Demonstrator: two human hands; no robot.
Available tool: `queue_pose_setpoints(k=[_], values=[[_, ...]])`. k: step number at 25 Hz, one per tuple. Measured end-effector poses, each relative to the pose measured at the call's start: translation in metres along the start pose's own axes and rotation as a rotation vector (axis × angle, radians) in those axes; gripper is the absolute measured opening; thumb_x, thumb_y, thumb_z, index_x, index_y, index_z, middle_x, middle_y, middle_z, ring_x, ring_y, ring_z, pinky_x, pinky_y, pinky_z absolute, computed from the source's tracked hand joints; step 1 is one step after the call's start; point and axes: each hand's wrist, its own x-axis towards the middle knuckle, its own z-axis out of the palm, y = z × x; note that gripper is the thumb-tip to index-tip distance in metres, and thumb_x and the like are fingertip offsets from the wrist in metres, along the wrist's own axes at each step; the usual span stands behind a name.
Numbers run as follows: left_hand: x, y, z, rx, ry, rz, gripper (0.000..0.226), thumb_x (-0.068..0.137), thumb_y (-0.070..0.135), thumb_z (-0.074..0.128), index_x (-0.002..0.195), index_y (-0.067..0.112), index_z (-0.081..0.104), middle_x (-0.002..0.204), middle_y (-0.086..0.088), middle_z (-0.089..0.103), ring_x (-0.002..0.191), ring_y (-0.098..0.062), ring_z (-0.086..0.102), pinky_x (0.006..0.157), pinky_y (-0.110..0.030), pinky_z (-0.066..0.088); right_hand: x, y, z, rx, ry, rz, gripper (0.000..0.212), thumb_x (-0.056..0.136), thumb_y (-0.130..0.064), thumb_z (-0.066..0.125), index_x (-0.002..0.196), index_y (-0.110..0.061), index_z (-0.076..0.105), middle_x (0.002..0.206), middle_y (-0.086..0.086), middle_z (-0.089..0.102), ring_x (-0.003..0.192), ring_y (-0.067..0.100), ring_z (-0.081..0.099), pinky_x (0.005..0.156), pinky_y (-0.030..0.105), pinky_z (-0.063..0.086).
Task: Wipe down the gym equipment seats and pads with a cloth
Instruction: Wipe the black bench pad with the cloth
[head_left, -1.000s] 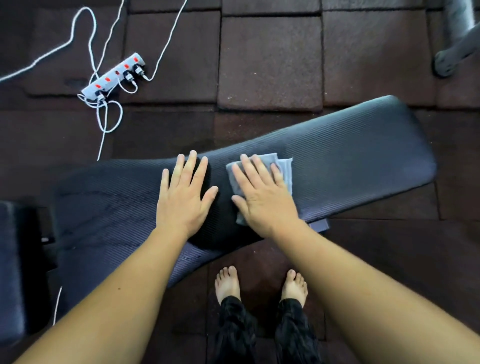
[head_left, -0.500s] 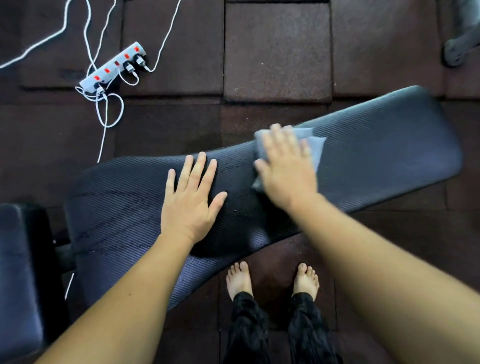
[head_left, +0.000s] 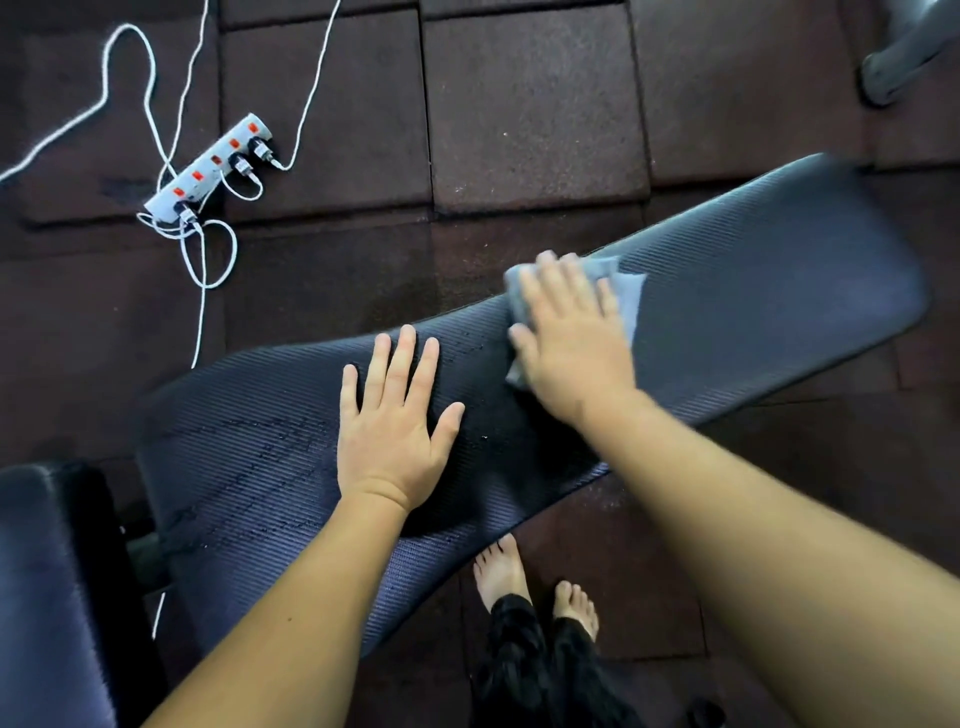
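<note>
A long black ribbed bench pad (head_left: 753, 280) runs from lower left to upper right. My right hand (head_left: 571, 338) lies flat on a folded grey cloth (head_left: 626, 293) and presses it onto the pad near its far edge, fingers straight. My left hand (head_left: 395, 421) rests flat on the pad's middle with its fingers spread, holding nothing. Wet streaks show on the pad left of that hand.
A second black pad (head_left: 47, 587) sits at the lower left. A white power strip (head_left: 208, 169) with white cables lies on the dark rubber floor tiles (head_left: 535, 114). A grey machine foot (head_left: 893, 67) stands at the top right. My bare feet (head_left: 501, 577) are below the bench.
My right hand has slid the cloth along the pad to the right and toward its far edge. The left hand has stayed flat in place.
</note>
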Motion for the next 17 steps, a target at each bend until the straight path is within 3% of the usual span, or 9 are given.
queue_pose_setpoints(k=[2,3,7,10,13,15,17], values=[[0.000,0.000,0.000,0.009,0.009,0.004,0.072,0.102,0.061,0.026,0.164,0.027,0.017,0.173,0.003,0.009,0.159,-0.020,0.004,0.126,-0.055,0.010,-0.008,0.001,0.001,-0.026,-0.061,-0.204,0.070,0.098,-0.054,0.025,0.160,-0.023,0.024,0.169,0.001,0.017,0.156,0.024,0.011,0.125,0.052,0.011],[0.000,0.000,0.001,0.012,0.009,0.004,0.072,0.102,0.061,0.025,0.164,0.027,0.017,0.173,0.003,0.009,0.159,-0.020,0.004,0.126,-0.055,0.010,-0.002,0.022,-0.005,-0.025,-0.053,-0.220,0.072,0.096,-0.055,0.024,0.160,-0.024,0.025,0.169,0.001,0.018,0.156,0.024,0.012,0.124,0.054,0.013],[-0.001,0.002,0.001,0.011,0.015,-0.003,0.072,0.102,0.062,0.024,0.164,0.028,0.016,0.173,0.003,0.008,0.159,-0.019,0.002,0.127,-0.054,0.009,0.019,0.125,-0.026,0.024,0.018,0.208,0.068,0.101,-0.051,0.029,0.161,-0.021,0.020,0.170,0.005,0.014,0.156,0.026,0.009,0.125,0.054,0.011],[0.000,0.002,0.002,0.012,0.018,-0.009,0.071,0.102,0.061,0.024,0.164,0.028,0.017,0.173,0.003,0.008,0.159,-0.019,0.002,0.127,-0.054,0.008,-0.002,0.081,-0.010,0.030,0.124,0.321,0.071,0.099,-0.051,0.029,0.161,-0.019,0.021,0.169,0.008,0.014,0.156,0.029,0.010,0.124,0.054,0.010],[-0.001,0.001,0.002,0.008,0.025,-0.008,0.071,0.102,0.061,0.026,0.164,0.027,0.018,0.173,0.003,0.009,0.159,-0.019,0.003,0.127,-0.054,0.009,-0.052,-0.001,0.023,0.054,0.093,-0.003,0.069,0.097,-0.050,0.035,0.160,-0.021,0.026,0.169,0.006,0.018,0.156,0.027,0.014,0.123,0.052,0.011],[0.000,0.002,0.001,-0.005,0.022,-0.005,0.071,0.102,0.061,0.026,0.164,0.028,0.017,0.173,0.004,0.009,0.159,-0.019,0.003,0.127,-0.054,0.009,-0.065,0.009,0.024,0.026,0.058,-0.168,0.068,0.097,-0.050,0.035,0.158,-0.021,0.031,0.167,0.004,0.023,0.155,0.026,0.018,0.123,0.053,0.018],[0.000,0.002,-0.001,-0.009,0.011,-0.015,0.071,0.102,0.061,0.025,0.164,0.029,0.016,0.173,0.004,0.008,0.159,-0.019,0.001,0.127,-0.054,0.008,-0.062,0.056,0.015,0.015,0.081,-0.100,0.068,0.097,-0.051,0.034,0.158,-0.022,0.031,0.167,0.004,0.024,0.154,0.026,0.020,0.122,0.053,0.020]])
